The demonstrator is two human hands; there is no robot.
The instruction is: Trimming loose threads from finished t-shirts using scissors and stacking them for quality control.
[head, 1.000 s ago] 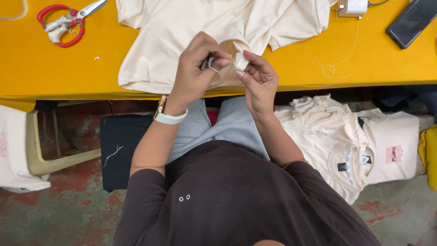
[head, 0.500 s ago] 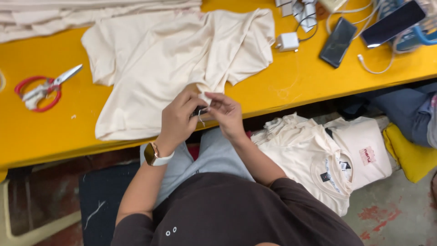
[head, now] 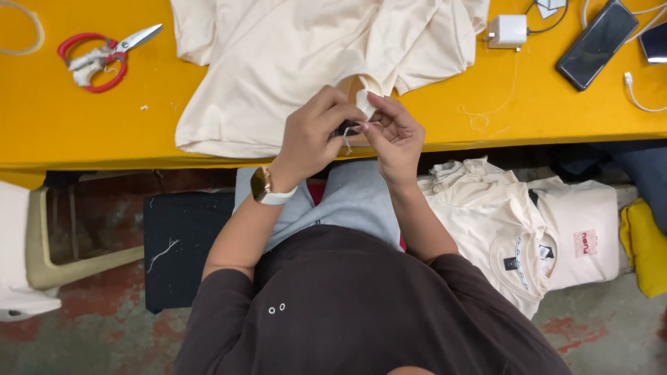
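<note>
From the head view, the left hand (head: pixel 314 133) and right hand (head: pixel 394 135) are pinching a small dark item (head: pixel 345 128) and thread against the cream shirt (head: pixel 292 66) at the yellow table's (head: pixel 90 125) edge, where slipping fingers could be dropping it.

Both hands, left hand (head: pixel 313 135) and right hand (head: pixel 396 135), pinch a small dark clip (head: pixel 345 128) at the cream T-shirt (head: pixel 278 55) on the yellow desk (head: pixel 83 132).

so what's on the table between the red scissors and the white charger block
The cream shirt lies spread on the yellow table between the scissors and the charger block, as the head view shows.
</note>
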